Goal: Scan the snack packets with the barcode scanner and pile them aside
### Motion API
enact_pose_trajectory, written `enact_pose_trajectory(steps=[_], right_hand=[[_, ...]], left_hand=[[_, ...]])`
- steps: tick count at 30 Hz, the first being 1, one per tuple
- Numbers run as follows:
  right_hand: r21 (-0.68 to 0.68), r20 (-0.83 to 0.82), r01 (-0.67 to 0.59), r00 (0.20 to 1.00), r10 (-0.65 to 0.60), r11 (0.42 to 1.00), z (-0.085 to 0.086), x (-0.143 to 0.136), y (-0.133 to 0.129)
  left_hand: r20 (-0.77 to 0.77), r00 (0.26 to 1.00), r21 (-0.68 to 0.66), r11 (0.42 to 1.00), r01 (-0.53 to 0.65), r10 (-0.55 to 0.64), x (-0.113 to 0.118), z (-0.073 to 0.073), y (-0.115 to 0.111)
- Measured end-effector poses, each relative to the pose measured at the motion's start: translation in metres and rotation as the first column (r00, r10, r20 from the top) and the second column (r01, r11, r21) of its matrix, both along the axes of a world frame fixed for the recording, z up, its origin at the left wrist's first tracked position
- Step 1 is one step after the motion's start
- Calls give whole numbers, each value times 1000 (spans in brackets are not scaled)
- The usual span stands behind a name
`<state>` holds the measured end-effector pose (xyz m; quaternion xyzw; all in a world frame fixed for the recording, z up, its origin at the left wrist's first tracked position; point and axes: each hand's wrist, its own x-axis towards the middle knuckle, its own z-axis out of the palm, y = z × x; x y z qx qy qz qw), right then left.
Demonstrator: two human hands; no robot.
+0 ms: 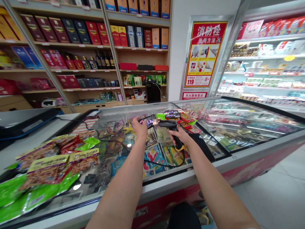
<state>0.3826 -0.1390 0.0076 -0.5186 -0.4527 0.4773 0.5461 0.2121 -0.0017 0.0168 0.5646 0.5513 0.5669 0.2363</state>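
Note:
Fingers of my right hand are wrapped round the grip of a black barcode scanner, whose head points left. My left hand holds a small dark, purplish packet just in front of the scanner head. Part of that packet is blurred out. Both hands are over the glass top of a chest freezer. Red and green snack packets lie on the glass beyond the scanner. The scanner's black cable loops below my hands and runs left.
Green and yellow snack bags are piled on the glass at the left. A black device stands on the left counter. Shelves of boxes and bottles line the back; a lit fridge is at the right.

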Motion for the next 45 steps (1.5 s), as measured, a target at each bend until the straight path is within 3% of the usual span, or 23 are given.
enact_pose_trajectory(steps=[20,31,34,37,45], right_hand=[[3,44,-12,999,12,1000,-4,1,-2],[-9,-88,-77,993,76,997,0,-17,9],[-3,-110,-144,984,143,990,3,-36,21],[9,-132,-191,973,191,982,9,-67,34],[1,-167,-352,923,348,936,13,-164,73]], left_hand=[[-139,990,-134,991,-21,2,0,15,-18],[-135,991,-239,971,-16,-17,-10,24,-31],[-166,986,-228,972,-51,13,-32,30,-25],[-247,966,-214,968,-129,74,-70,37,-15],[-489,841,-220,899,-378,234,-218,54,-1]])
